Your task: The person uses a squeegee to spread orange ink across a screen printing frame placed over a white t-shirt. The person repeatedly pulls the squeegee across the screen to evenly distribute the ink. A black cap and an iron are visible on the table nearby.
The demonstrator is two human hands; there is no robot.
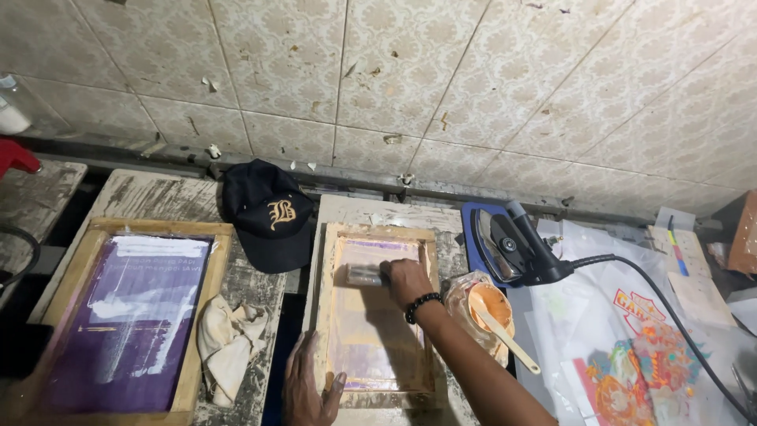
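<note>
Chipped patterned tiles back a scarred wooden bench. On it, the right hand [404,278] wraps its fingers round a small squeegee [364,274] inside the small wooden-framed printing screen [377,315]; the left hand [307,388] presses flat on that frame's near corner. Beside it, a plastic-wrapped tub of orange ink [487,304] holds a pale spatula [505,337].

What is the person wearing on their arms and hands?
Not much. Both hands are bare, with no gloves. The right hand has a bracelet of black beads around the wrist, and the forearm shows no sleeve. The left hand wears nothing visible.
</note>
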